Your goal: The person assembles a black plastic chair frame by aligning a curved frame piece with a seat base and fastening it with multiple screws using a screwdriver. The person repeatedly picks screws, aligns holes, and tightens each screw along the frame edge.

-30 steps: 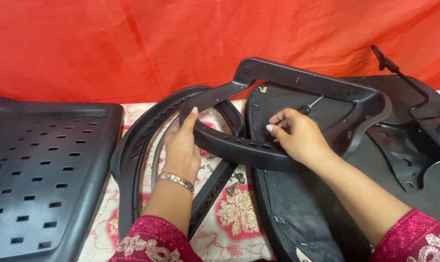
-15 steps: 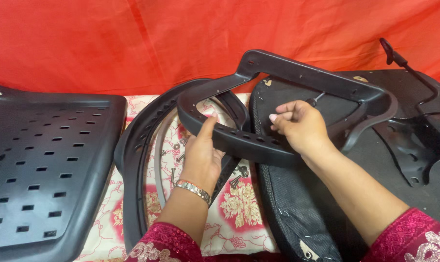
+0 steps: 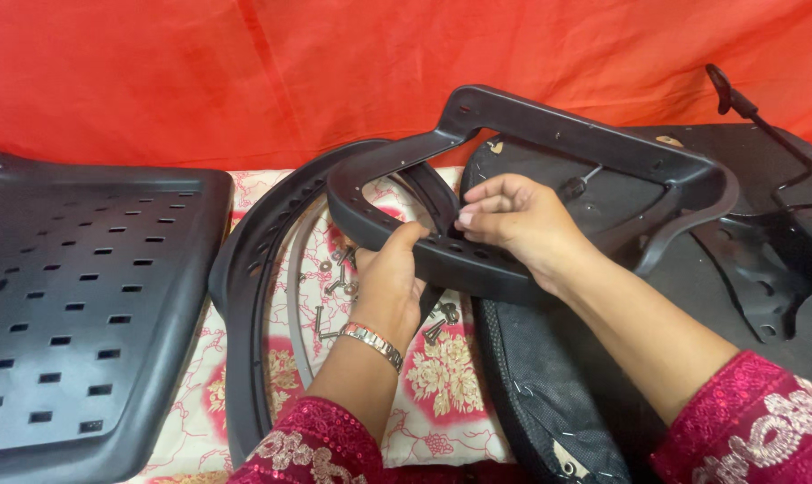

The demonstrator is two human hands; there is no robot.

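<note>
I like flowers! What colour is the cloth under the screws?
The cloth is cream with pink-red circles and golden flowers, seen best in the head view.

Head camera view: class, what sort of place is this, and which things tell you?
Probably a makeshift home workspace for assembling a chair: black plastic chair parts such as the perforated panel lie on a floral cloth, with a red fabric backdrop behind.

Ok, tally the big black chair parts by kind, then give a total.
Perforated panel: 1
Curved frame: 1
Armrest loop, held by the left hand and right hand: 1
Seat base: 1
Metal mechanism: 1
Total: 5
The small bolts on the cloth are too cluttered to count.
</note>
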